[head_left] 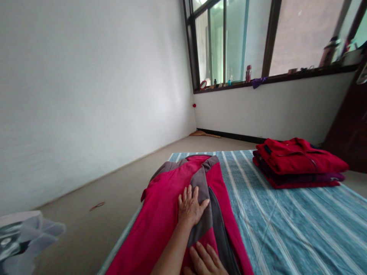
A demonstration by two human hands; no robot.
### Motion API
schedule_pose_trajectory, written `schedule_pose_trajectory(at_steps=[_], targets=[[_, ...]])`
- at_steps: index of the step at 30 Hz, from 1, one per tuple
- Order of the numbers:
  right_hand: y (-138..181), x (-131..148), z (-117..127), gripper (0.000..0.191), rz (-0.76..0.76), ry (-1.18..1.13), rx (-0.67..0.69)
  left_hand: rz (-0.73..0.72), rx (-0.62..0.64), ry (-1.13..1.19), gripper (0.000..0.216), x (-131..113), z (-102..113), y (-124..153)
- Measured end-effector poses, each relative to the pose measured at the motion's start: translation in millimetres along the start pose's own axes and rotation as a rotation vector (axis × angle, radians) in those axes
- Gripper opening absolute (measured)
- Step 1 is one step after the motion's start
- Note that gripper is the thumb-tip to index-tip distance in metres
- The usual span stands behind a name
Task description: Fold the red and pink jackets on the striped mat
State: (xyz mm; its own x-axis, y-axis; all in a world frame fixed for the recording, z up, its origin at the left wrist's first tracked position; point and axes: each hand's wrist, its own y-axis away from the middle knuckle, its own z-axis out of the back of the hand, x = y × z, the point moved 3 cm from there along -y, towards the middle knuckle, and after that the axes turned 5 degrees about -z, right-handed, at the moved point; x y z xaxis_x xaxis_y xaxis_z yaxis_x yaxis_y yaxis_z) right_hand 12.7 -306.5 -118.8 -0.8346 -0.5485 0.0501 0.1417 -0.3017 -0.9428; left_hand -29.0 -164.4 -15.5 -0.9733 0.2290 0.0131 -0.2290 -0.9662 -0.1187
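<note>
A pink and grey jacket point(169, 198) lies lengthwise along the left side of the bed, its collar end away from me. My left hand point(189, 208) rests palm down on it, fingers spread over the edge between the pink cloth and a grey panel. Nearer to me, my right hand point(205, 261) lies on the jacket's lower part with its fingers stretched out; the frame cuts off its wrist. A dark zip edge runs down the jacket to the right of both hands. Neither hand grips the cloth.
Folded red and purple clothes point(301, 162) form a stack on the right of the blue striped bedsheet point(258, 214). A plastic bag point(31, 236) is at the lower left. Bottles and small items line the windowsill point(235, 87). A white wall point(100, 84) stands to the left.
</note>
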Motion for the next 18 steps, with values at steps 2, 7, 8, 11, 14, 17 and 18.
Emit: schedule_pose_trajectory(at_steps=[2,7,8,11,14,17,18], targets=[[6.6,-1.6,-3.8,0.015,0.007,-0.013,0.054,0.002,0.003,0.002,0.074,-0.1,0.3,0.0],[6.6,-3.2,-2.9,0.015,0.048,-0.037,0.091,-0.001,-0.002,0.003,0.073,0.5,-1.6,-0.2],[5.5,-3.5,-1.7,0.014,0.056,-0.026,0.078,-0.001,-0.005,0.003,0.073,0.7,-2.3,-0.4],[1.0,-4.2,2.5,0.014,0.092,0.017,0.050,-0.002,-0.014,-0.001,0.074,1.4,-4.0,-0.7],[-8.6,-4.6,9.7,0.015,0.124,0.043,0.031,-0.002,-0.020,-0.006,0.073,1.7,-4.7,-0.7],[-25.3,-5.1,21.2,0.016,0.100,0.039,-0.029,-0.003,-0.024,-0.008,0.073,1.6,-4.4,-0.3],[-31.4,-5.3,25.3,0.018,0.083,0.032,-0.053,-0.004,-0.026,-0.009,0.074,1.4,-4.1,-0.1]])
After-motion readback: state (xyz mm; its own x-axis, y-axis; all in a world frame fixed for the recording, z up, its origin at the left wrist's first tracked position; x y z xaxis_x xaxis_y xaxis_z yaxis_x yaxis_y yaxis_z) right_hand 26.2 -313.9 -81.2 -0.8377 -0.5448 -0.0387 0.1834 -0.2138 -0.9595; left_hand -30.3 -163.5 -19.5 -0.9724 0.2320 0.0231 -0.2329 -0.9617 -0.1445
